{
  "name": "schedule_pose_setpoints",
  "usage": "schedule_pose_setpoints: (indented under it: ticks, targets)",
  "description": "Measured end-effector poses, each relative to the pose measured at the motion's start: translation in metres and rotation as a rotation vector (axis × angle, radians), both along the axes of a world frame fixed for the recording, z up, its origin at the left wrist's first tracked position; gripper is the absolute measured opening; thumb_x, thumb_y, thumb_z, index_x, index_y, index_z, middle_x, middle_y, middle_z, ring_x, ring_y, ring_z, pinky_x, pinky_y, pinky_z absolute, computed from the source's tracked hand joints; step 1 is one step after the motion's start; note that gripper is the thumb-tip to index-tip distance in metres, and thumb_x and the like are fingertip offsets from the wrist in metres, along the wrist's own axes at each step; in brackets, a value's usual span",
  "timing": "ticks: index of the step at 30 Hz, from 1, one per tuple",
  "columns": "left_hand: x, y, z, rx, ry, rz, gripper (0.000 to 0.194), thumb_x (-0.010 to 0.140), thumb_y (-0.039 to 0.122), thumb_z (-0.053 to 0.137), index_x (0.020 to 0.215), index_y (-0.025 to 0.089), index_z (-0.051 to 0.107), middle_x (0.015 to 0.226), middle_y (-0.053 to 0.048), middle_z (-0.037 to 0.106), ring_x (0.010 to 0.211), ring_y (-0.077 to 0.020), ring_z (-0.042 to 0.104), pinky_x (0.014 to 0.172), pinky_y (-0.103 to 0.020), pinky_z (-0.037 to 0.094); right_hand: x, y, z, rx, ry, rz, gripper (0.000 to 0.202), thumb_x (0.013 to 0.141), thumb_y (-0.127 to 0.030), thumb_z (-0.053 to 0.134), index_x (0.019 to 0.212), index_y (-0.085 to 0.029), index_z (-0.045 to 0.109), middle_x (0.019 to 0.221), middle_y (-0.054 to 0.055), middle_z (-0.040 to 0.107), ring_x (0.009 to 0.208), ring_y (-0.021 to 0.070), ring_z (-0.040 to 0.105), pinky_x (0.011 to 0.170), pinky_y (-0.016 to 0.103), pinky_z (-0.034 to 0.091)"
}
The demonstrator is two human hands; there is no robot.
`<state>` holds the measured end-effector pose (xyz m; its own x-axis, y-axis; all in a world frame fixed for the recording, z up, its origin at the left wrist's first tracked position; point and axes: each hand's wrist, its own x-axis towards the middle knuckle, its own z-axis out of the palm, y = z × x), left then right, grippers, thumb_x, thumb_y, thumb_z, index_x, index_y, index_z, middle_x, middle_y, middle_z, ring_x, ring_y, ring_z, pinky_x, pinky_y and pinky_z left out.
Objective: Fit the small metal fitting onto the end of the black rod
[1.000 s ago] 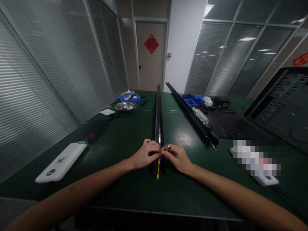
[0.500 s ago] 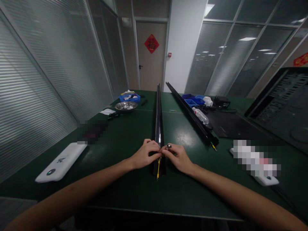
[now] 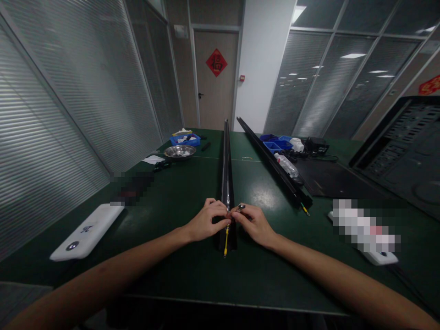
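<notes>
A long black rail (image 3: 226,174) lies lengthwise on the green table, its near end pointing at me. Over that near end my left hand (image 3: 209,220) is closed, thumb and fingers pinched at the rail's channel. My right hand (image 3: 253,223) meets it from the other side, its fingertips pressed together and a ring on one finger. What the fingertips pinch is too small and too covered to make out. Just below them a short yellow wire (image 3: 226,240) with a metal end lug runs along the rail toward me.
A second black rail (image 3: 271,162) with a green-yellow wire lies to the right. Near it are blue bins (image 3: 275,145), a plastic bottle (image 3: 288,166) and a black mat (image 3: 337,178). At left are a metal bowl (image 3: 179,151), a blue basket (image 3: 185,139) and a white device (image 3: 87,231).
Almost nothing differs. Both hands stay at the same spot on the rail, with only a slight shift of the fingertips.
</notes>
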<state>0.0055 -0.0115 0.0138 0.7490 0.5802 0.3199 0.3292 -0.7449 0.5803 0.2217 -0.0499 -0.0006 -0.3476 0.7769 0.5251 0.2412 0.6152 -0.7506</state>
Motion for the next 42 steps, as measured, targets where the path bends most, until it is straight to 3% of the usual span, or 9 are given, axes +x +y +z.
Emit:
schedule_pose_setpoints:
  ticks: [13,18,23,28,32,35,39,42]
  targets:
    - [0.000,0.004,-0.002,0.029,0.015,-0.051,0.025,0.107,0.030,0.052,0.095,0.020,0.071,0.101,-0.002,0.071,0.106,-0.0198,0.060,0.100,-0.038,0.030,0.000,0.000,-0.006,-0.042,-0.016,-0.051,0.028,0.101,-0.040,0.062,0.089,-0.017,0.074,0.079,0.003,0.069,0.070,0.0165,0.061,0.067,0.027,0.047]
    - [0.000,0.004,-0.003,0.087,-0.154,0.071,0.018,0.103,0.027,0.058,0.101,0.020,0.074,0.098,-0.003,0.073,0.098,-0.0208,0.062,0.091,-0.036,0.038,0.001,0.002,-0.009,-0.143,0.063,-0.090,0.027,0.101,-0.040,0.061,0.094,-0.018,0.074,0.075,0.000,0.064,0.059,0.0131,0.055,0.055,0.024,0.043]
    - [0.000,0.004,-0.004,-0.011,-0.293,0.161,0.018,0.100,0.031,0.062,0.096,0.018,0.075,0.086,-0.003,0.070,0.082,-0.0184,0.061,0.075,-0.029,0.045,0.001,0.001,-0.010,-0.207,0.098,-0.071,0.028,0.100,-0.042,0.062,0.093,-0.017,0.074,0.074,0.000,0.061,0.055,0.0116,0.051,0.049,0.022,0.040]
    - [0.000,0.000,-0.005,-0.050,-0.252,0.234,0.036,0.106,0.039,0.047,0.081,0.018,0.062,0.073,0.000,0.060,0.071,-0.0155,0.054,0.066,-0.026,0.040,0.001,0.001,-0.009,-0.201,0.103,-0.065,0.028,0.100,-0.041,0.062,0.093,-0.017,0.074,0.075,0.000,0.062,0.055,0.0115,0.051,0.049,0.022,0.040]
    - [-0.001,-0.001,-0.004,0.155,-0.311,0.264,0.049,0.106,0.035,0.043,0.061,0.018,0.040,0.060,0.003,0.038,0.061,-0.0137,0.040,0.068,-0.030,0.035,0.000,0.000,-0.008,-0.189,0.097,-0.075,0.027,0.100,-0.041,0.062,0.092,-0.017,0.074,0.074,0.001,0.063,0.055,0.0122,0.052,0.048,0.023,0.040]
    - [-0.001,0.000,-0.004,0.273,-0.388,0.274,0.056,0.105,0.035,0.047,0.055,0.017,0.030,0.058,0.003,0.034,0.060,-0.0134,0.036,0.071,-0.034,0.035,0.000,0.000,-0.008,-0.190,0.089,-0.083,0.028,0.100,-0.042,0.062,0.092,-0.017,0.074,0.074,0.002,0.063,0.056,0.0127,0.053,0.048,0.022,0.040]
    - [-0.002,0.001,-0.015,0.130,-0.495,0.249,0.062,0.110,0.043,0.033,0.054,0.018,0.028,0.052,0.004,0.027,0.050,-0.0113,0.029,0.065,-0.034,0.037,0.000,0.000,-0.009,-0.190,0.079,-0.080,0.029,0.100,-0.042,0.061,0.093,-0.017,0.074,0.074,0.002,0.064,0.056,0.0126,0.054,0.048,0.022,0.040]
    - [-0.002,0.003,-0.025,-0.067,-0.511,0.218,0.062,0.110,0.050,0.028,0.056,0.020,0.028,0.052,0.005,0.025,0.047,-0.0099,0.025,0.052,-0.030,0.027,0.001,0.000,-0.009,-0.179,0.077,-0.075,0.029,0.100,-0.042,0.061,0.092,-0.017,0.074,0.073,0.001,0.063,0.056,0.0121,0.053,0.048,0.022,0.039]
